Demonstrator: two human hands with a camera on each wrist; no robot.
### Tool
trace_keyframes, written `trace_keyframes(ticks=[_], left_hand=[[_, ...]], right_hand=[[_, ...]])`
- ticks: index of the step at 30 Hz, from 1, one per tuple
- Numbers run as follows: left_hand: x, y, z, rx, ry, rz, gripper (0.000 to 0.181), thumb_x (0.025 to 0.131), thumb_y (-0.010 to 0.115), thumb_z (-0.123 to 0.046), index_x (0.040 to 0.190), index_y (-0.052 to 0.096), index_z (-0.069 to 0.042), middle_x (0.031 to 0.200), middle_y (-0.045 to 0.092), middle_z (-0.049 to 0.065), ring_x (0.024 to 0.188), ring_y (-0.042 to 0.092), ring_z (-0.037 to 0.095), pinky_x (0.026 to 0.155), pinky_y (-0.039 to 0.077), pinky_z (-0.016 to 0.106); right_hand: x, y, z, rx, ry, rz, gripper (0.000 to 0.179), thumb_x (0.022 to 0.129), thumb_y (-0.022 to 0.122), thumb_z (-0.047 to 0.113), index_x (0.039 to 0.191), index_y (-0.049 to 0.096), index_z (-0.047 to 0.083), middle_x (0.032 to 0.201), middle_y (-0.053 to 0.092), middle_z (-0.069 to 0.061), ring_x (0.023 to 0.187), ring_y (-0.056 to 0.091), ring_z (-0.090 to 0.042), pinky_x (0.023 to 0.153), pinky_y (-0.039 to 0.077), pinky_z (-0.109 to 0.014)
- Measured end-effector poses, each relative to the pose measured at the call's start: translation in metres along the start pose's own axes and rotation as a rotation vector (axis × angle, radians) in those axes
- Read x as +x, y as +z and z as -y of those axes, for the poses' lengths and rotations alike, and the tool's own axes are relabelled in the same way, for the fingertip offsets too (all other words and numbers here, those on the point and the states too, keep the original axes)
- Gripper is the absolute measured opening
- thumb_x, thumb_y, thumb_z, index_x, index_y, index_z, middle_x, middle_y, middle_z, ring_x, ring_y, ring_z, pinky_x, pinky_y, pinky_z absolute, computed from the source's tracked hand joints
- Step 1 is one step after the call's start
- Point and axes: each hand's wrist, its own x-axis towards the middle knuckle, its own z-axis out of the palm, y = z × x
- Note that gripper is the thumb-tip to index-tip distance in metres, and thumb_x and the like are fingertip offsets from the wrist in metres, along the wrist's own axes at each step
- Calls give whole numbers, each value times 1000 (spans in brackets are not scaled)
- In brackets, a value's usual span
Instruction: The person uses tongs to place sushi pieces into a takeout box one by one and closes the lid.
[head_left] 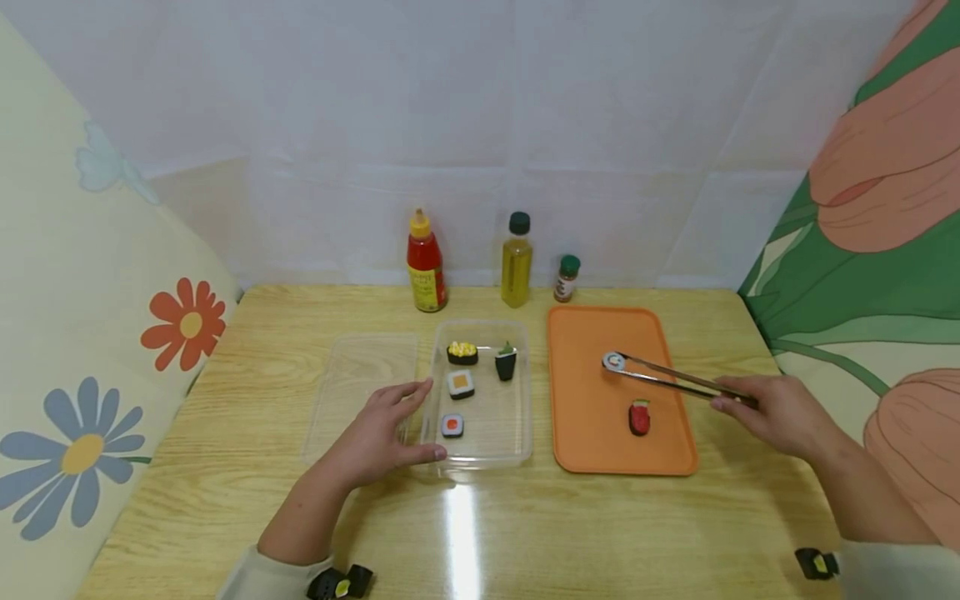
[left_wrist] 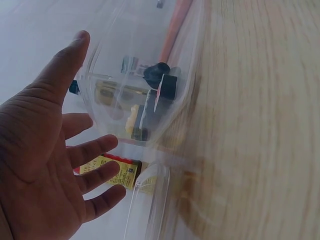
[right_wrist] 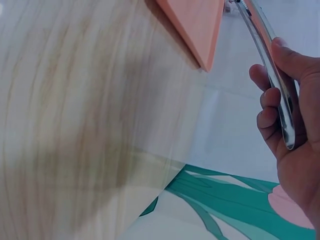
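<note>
My right hand (head_left: 780, 414) grips metal tongs (head_left: 678, 384), also seen in the right wrist view. Their tips pinch a round toy sushi roll (head_left: 613, 361) over the orange tray (head_left: 588, 446). A red-topped sushi piece (head_left: 639, 417) lies on that tray, nearer the front. My left hand (head_left: 386, 437) is spread at the left wall of a clear plastic container (head_left: 491, 458), thumb by the front corner. Inside stand a yellow-topped sushi (head_left: 462, 353), a dark hand roll (head_left: 506, 364), a square yellow-centred roll (head_left: 461, 384) and a red-centred roll (head_left: 452, 426).
A clear lid (head_left: 360, 367) lies left of the container, partly behind the left hand. Along the back wall stand a red sauce bottle (head_left: 426, 271), an oil bottle (head_left: 516, 267) and a small green-capped spice jar (head_left: 567, 279).
</note>
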Motion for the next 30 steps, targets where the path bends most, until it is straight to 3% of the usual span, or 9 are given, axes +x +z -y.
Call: trace_keyframes(ticks=[7, 13, 30], left_hand=[[0, -1, 0, -9, 10, 10, 110, 79, 76, -73, 165, 32, -18, 164, 35, 16, 149, 28, 45, 112, 33, 69], [0, -1, 0, -10, 17, 12, 110, 79, 75, -73, 164, 32, -18, 164, 35, 15, 149, 29, 45, 112, 33, 69], [-2, -2, 0, -15, 16, 14, 109, 80, 75, -72, 165, 32, -18, 164, 35, 16, 149, 29, 46, 112, 32, 70]], right_hand=[[10, -1, 7, 20, -44, -18, 27, 87, 84, 11, 112, 79, 4, 69, 58, 18, 52, 35, 6, 47, 33, -21], [18, 0, 11, 44, -102, -38, 28, 84, 85, 8, 111, 79, 4, 80, 73, 7, 54, 39, 7, 47, 35, -19], [39, -2, 29, 52, -73, 27, 30, 88, 83, 12, 116, 78, 2, 93, 78, -6, 58, 47, 6, 50, 39, -22]])
